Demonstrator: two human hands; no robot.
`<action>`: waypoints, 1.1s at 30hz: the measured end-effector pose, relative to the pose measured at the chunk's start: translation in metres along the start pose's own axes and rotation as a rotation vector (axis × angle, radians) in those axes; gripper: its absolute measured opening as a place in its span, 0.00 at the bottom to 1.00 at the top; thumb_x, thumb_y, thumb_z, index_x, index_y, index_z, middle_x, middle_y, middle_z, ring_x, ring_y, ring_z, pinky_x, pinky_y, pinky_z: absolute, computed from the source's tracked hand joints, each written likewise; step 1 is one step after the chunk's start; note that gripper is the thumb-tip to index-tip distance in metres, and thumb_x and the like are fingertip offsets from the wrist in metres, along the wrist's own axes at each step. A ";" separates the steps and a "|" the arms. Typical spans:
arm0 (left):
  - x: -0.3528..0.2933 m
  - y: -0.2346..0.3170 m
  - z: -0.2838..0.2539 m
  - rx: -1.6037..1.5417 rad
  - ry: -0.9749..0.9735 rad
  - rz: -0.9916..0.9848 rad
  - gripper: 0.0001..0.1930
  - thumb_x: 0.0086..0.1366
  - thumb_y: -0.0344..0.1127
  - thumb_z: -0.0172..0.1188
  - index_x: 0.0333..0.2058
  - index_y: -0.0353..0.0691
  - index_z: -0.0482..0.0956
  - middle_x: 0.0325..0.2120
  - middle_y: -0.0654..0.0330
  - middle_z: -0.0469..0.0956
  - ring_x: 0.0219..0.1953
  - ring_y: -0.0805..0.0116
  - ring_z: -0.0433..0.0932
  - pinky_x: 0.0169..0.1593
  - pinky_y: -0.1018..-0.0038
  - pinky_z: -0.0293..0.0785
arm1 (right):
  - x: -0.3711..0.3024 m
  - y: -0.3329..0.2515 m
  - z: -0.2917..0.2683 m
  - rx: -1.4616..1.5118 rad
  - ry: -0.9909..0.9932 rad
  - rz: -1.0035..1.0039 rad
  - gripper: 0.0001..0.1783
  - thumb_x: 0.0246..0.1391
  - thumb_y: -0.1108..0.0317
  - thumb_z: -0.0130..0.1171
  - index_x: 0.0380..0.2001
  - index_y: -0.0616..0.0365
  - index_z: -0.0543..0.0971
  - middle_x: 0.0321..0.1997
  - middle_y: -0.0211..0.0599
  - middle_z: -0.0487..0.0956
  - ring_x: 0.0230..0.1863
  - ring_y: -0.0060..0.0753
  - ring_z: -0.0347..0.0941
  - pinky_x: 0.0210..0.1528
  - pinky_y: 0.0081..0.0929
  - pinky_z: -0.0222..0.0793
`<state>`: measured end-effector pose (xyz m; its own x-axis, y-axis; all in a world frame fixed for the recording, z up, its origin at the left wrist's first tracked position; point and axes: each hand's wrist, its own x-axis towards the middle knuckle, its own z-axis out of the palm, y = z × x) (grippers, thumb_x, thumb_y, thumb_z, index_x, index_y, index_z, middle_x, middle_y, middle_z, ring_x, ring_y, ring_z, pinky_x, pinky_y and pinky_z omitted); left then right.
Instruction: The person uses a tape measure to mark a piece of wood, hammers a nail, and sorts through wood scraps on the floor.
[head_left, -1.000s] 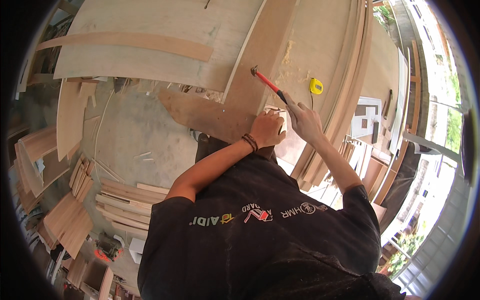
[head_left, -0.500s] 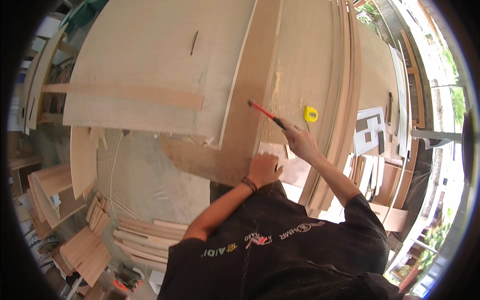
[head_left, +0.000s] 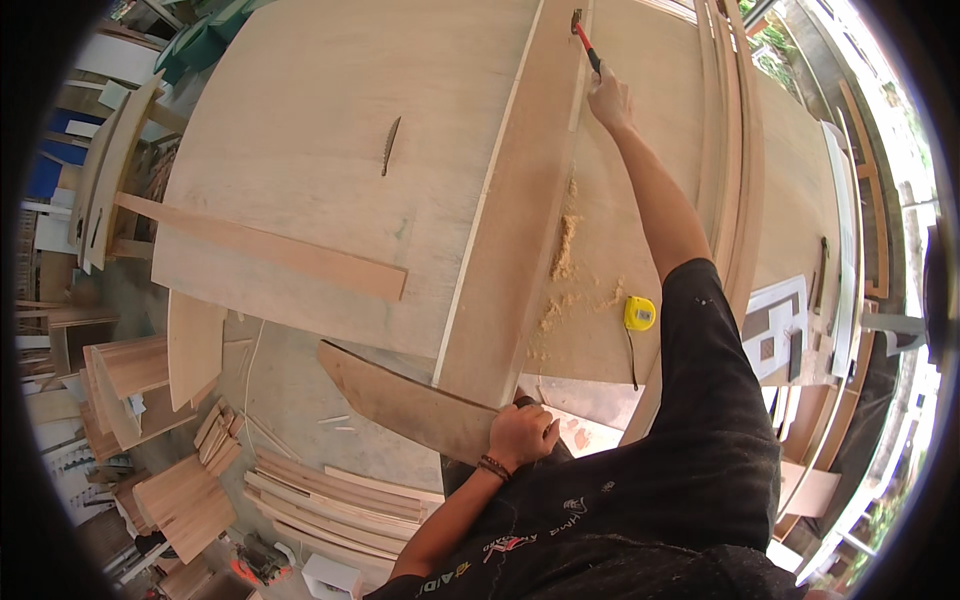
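Observation:
In my right hand [head_left: 612,103] is a hammer [head_left: 588,42] with a red shaft and black grip. Its head is over the far part of a long brown board [head_left: 510,200], but contact cannot be made out. My left hand [head_left: 522,437] is closed at the board's near end, against the right end of a tapered wooden crosspiece [head_left: 405,400]. A small dark piece shows by its fingers; what they grip is hidden. Right of the long board lie sawdust [head_left: 565,245] and a yellow tape measure [head_left: 640,313].
A large pale plywood sheet [head_left: 300,130] lies under the board, bearing a thin strip [head_left: 290,249] and a dark serrated sliver [head_left: 390,147]. Long wood strips [head_left: 745,130] run along the right. Stacked slats [head_left: 330,495] and wooden panels [head_left: 185,505] sit lower left.
My right hand has moved far forward along the long board with the hammer, arm now outstretched. My left hand stays at the near end. The whole view has shifted.

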<state>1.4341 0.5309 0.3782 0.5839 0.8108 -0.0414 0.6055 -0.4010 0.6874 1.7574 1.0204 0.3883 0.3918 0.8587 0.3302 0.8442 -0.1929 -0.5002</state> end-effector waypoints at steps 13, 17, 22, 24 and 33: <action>0.001 0.000 0.011 0.059 0.074 -0.047 0.14 0.58 0.42 0.67 0.17 0.47 0.76 0.17 0.63 0.76 0.22 0.63 0.78 0.28 0.66 0.69 | 0.029 0.006 0.031 -0.098 -0.128 -0.005 0.26 0.71 0.56 0.45 0.68 0.47 0.70 0.37 0.59 0.84 0.39 0.64 0.82 0.41 0.58 0.75; 0.003 0.003 0.009 0.040 0.097 -0.027 0.15 0.59 0.42 0.66 0.16 0.47 0.76 0.17 0.63 0.76 0.21 0.63 0.78 0.28 0.66 0.69 | 0.036 0.028 0.032 -0.195 -0.155 -0.025 0.26 0.71 0.56 0.45 0.69 0.46 0.70 0.38 0.60 0.84 0.40 0.65 0.82 0.41 0.58 0.75; 0.004 0.004 0.003 0.018 0.104 -0.029 0.17 0.60 0.43 0.67 0.16 0.47 0.75 0.16 0.63 0.75 0.21 0.62 0.77 0.28 0.65 0.68 | 0.036 0.025 0.032 -0.164 -0.187 0.012 0.27 0.68 0.61 0.45 0.68 0.47 0.69 0.41 0.59 0.84 0.44 0.61 0.83 0.44 0.55 0.76; 0.001 0.007 -0.008 -0.017 0.112 -0.038 0.17 0.60 0.44 0.67 0.15 0.46 0.74 0.16 0.62 0.75 0.21 0.61 0.77 0.28 0.64 0.68 | 0.035 0.014 0.026 -0.141 -0.182 0.042 0.27 0.66 0.65 0.46 0.67 0.48 0.70 0.42 0.58 0.84 0.46 0.59 0.83 0.46 0.54 0.76; -0.041 -0.018 -0.158 -0.359 0.266 -0.054 0.10 0.59 0.37 0.71 0.29 0.40 0.79 0.25 0.55 0.81 0.33 0.53 0.82 0.48 0.63 0.72 | -0.097 0.084 0.002 -0.362 -0.098 0.311 0.40 0.57 0.66 0.59 0.73 0.33 0.63 0.54 0.50 0.78 0.56 0.56 0.77 0.52 0.50 0.76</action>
<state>1.3139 0.5725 0.4815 0.3684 0.9269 0.0713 0.3784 -0.2196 0.8992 1.7897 0.9216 0.3121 0.6243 0.7714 0.1231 0.7722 -0.5856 -0.2465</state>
